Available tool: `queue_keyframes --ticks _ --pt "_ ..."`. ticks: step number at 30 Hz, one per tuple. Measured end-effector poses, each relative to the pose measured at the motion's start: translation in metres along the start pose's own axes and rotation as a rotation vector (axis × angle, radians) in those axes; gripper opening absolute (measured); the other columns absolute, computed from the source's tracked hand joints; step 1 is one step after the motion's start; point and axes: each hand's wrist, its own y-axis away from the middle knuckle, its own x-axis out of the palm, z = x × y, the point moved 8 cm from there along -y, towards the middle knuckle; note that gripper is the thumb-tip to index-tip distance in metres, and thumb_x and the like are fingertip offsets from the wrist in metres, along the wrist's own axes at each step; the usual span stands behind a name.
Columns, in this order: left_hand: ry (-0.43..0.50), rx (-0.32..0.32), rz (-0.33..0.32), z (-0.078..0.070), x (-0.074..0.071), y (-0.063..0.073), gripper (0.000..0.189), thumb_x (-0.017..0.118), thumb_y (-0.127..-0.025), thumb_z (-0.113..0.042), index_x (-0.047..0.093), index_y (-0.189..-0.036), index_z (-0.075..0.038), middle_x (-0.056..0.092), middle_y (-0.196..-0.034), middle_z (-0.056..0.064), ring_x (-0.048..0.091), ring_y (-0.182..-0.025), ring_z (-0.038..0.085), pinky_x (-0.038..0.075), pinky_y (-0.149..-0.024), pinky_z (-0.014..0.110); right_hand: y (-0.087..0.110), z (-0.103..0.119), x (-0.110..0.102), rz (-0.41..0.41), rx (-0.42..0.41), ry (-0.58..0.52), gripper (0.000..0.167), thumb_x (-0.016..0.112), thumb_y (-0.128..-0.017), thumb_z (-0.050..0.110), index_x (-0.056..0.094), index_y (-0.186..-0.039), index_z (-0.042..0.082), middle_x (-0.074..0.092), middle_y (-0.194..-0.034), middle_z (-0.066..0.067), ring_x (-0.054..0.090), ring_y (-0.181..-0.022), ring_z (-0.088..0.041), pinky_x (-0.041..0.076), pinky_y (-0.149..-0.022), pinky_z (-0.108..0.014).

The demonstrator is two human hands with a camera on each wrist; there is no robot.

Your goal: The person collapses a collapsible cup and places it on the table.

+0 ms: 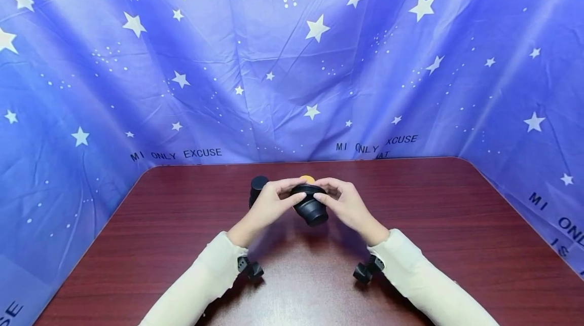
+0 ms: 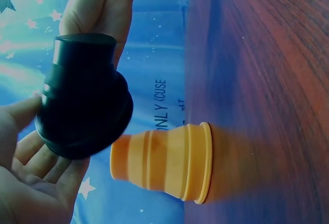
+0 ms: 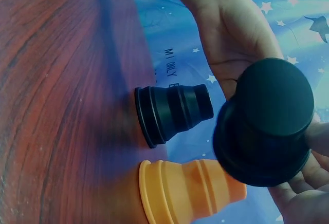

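Observation:
Both hands hold one black tapered cup (image 1: 312,209) above the table, its ridged sides and narrow base tilted toward me. My left hand (image 1: 269,204) pinches the wide rim on the left, thumb in front and fingers behind. On the opposite side my right hand (image 1: 347,204) grips the same rim in a like way. Just behind the held cup an orange cup (image 2: 164,162) stands upside down on its wide rim, mostly hidden in the head view. Another black cup (image 3: 175,112) is upside down to the left, partly covered by my left hand in the head view.
The reddish-brown wooden table (image 1: 182,224) reaches back to a blue curtain (image 1: 274,62) with white stars and lettering. Black wrist devices (image 1: 251,269) hang below both cream sleeves (image 1: 196,285), close over the tabletop.

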Motion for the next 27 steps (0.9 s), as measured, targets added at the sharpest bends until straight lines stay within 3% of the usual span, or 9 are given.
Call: queue_keyframes --ticks 5,10,14,20,27 --pt "0.094 0.010 0.005 -0.0008 -0.0016 -0.0002 0.039 0.059 -0.093 -0.010 0.054 -0.131 -0.003 0.059 -0.126 0.016 0.057 -0.114 0.020 0.046 -0.094 0.027 -0.0008 -0.0042 -0.0074 -0.086 0.061 -0.161 0.023 0.062 -0.088 -0.002 0.060 -0.109 -0.011 0.068 -0.087 0.000 0.061 -0.076 -0.006 0.050 -0.065 -0.021" --pt "0.166 0.047 -0.001 -0.0030 -0.0012 -0.0005 0.036 0.058 -0.092 -0.004 0.054 -0.128 0.002 0.062 -0.117 0.022 0.062 -0.100 0.013 0.049 -0.084 0.023 -0.0012 -0.0047 -0.0094 -0.120 0.074 -0.290 0.025 0.058 -0.089 -0.005 0.054 -0.111 -0.018 0.067 -0.085 0.009 0.061 -0.077 -0.004 0.050 -0.065 -0.019" --pt "0.159 0.061 -0.043 -0.0040 -0.0030 -0.0008 0.032 0.059 -0.091 -0.003 0.057 -0.122 0.006 0.064 -0.110 0.025 0.063 -0.092 0.008 0.050 -0.078 0.021 -0.0013 -0.0050 -0.0096 -0.131 0.073 -0.283 0.025 0.058 -0.089 -0.005 0.055 -0.110 -0.017 0.066 -0.085 0.009 0.061 -0.077 -0.005 0.051 -0.065 -0.019" --pt "0.097 0.019 -0.081 -0.0043 -0.0051 -0.0002 0.029 0.062 -0.090 -0.005 0.061 -0.117 0.005 0.067 -0.105 0.023 0.063 -0.087 0.008 0.050 -0.076 0.021 -0.0011 -0.0058 -0.0095 -0.139 0.070 -0.269 0.025 0.059 -0.089 -0.003 0.057 -0.110 -0.016 0.067 -0.085 0.009 0.062 -0.078 -0.005 0.051 -0.065 -0.019" --pt "0.103 -0.014 -0.105 -0.0030 -0.0050 -0.0009 0.028 0.063 -0.090 -0.006 0.062 -0.115 0.007 0.067 -0.102 0.023 0.064 -0.081 0.006 0.051 -0.073 0.020 -0.0003 -0.0060 -0.0102 -0.153 0.066 -0.208 0.023 0.061 -0.088 -0.002 0.060 -0.108 -0.013 0.067 -0.085 0.007 0.061 -0.078 -0.006 0.050 -0.066 -0.020"
